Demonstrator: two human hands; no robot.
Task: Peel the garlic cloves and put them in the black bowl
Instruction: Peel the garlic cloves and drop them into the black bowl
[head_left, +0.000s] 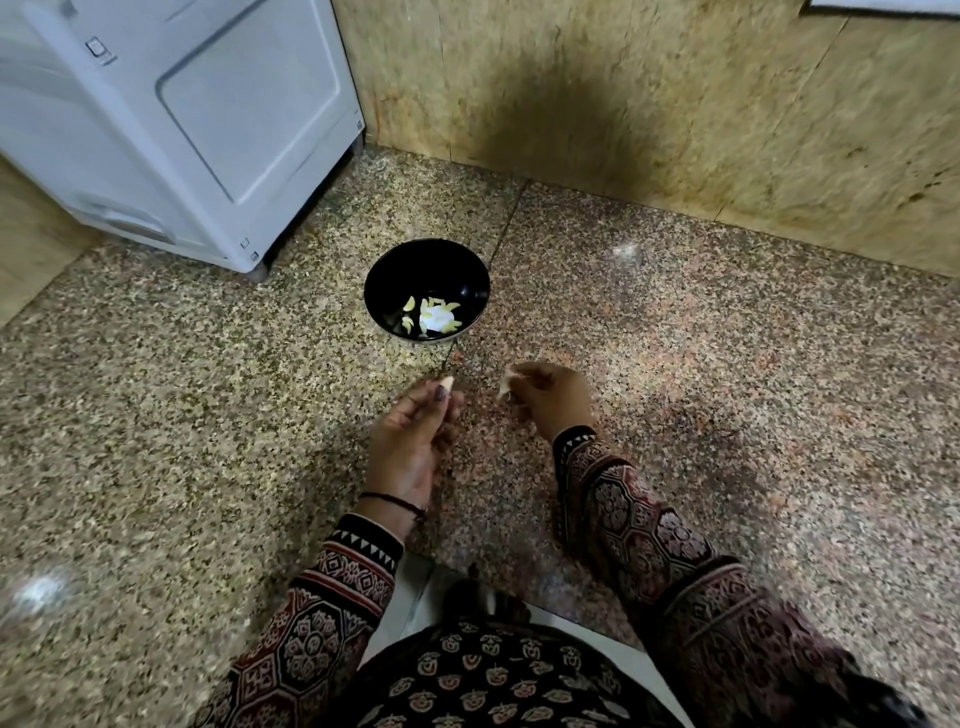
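A black bowl (427, 270) stands on the speckled floor with several pale peeled garlic cloves (434, 314) lying in its bottom. Just in front of the bowl, my left hand (410, 439) pinches a small garlic clove (445, 383) between thumb and fingertips. My right hand (553, 397) is a little to the right of it and pinches a pale scrap of garlic skin (508, 385); motion blur hides its detail. The two hands are apart, both above the floor.
A white appliance (182, 119) stands on the floor at the back left, close to the bowl. A yellowish stone wall (649, 104) runs behind the bowl. A white sheet (415, 597) lies under my lap at the bottom.
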